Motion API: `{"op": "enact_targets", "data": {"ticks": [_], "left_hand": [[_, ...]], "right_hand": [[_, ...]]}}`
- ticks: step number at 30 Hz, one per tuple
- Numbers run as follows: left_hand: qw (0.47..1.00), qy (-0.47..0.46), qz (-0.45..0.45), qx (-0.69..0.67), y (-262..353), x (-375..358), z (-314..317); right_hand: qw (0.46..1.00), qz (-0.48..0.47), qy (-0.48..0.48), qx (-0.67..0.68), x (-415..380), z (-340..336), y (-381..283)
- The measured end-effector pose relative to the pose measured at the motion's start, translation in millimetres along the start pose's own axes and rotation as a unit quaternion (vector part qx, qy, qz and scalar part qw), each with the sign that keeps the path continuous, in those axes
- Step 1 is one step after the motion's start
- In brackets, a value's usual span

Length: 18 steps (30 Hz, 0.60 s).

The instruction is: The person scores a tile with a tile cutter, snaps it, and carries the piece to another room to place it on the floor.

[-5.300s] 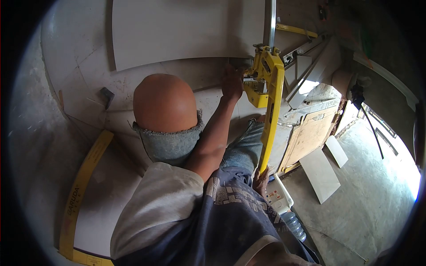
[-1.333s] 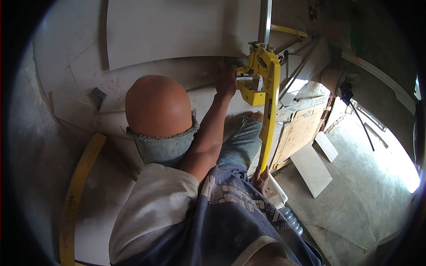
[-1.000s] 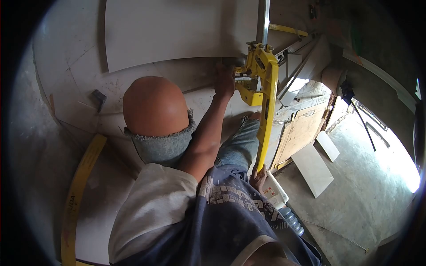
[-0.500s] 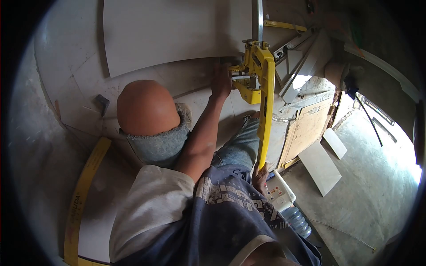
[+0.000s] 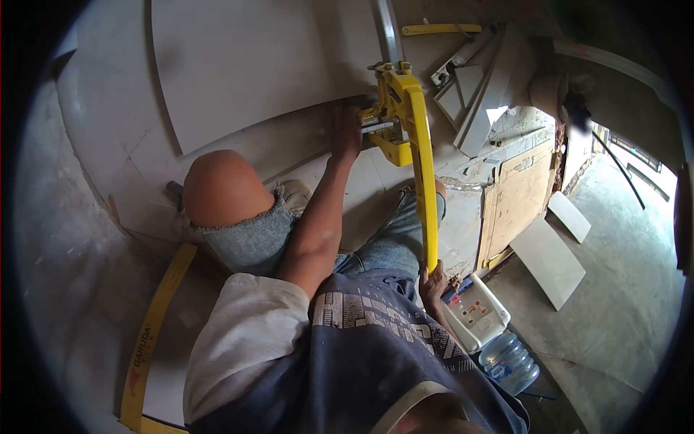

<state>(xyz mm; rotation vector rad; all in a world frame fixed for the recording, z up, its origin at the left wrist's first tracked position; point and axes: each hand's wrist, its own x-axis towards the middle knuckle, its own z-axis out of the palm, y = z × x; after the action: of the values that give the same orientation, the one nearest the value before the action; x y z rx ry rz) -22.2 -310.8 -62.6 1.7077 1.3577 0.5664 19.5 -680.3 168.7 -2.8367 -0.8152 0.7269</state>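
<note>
A yellow tile cutter (image 5: 399,119) stands in front of me, its steel rail (image 5: 387,32) running away over a large grey tile (image 5: 246,65). My right hand (image 5: 434,284) is wrapped round the near end of the long yellow handle (image 5: 426,195), which points back toward my body. Beside the cutter's head, at its left side, my left hand (image 5: 346,134) is closed against the yellow frame close to the tile's near edge. Shadow covers most of its fingertips.
Cut tile pieces (image 5: 481,90) lean in a stack right of the cutter. A white box (image 5: 477,311) and a clear plastic bottle (image 5: 510,364) stand by my right side. Another tile piece (image 5: 549,262) lies on the floor. A yellow GARUDA-marked frame (image 5: 155,325) is at left.
The whole view has shifted and turned slightly, so the cutter appears further left and the floor pieces further right. Both hands keep their places on the cutter.
</note>
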Motion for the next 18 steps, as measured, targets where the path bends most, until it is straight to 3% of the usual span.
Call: {"op": "enact_targets", "data": {"ticks": [2,9,18], "left_hand": [[1.0,-0.001,0.0,0.013,1.7,0.9,1.8],[0.999,-0.024,-0.002,0.022,6.5,5.0,-7.9],[0.999,-0.028,-0.029,0.033,7.3,3.7,-5.6]], "right_hand": [[0.998,-0.017,0.015,-0.05,-0.3,1.9,5.3],[0.999,0.012,-0.042,0.03,-0.4,-16.8,-4.9],[0.999,-0.001,-0.032,0.044,-0.3,-11.6,3.0]]}}
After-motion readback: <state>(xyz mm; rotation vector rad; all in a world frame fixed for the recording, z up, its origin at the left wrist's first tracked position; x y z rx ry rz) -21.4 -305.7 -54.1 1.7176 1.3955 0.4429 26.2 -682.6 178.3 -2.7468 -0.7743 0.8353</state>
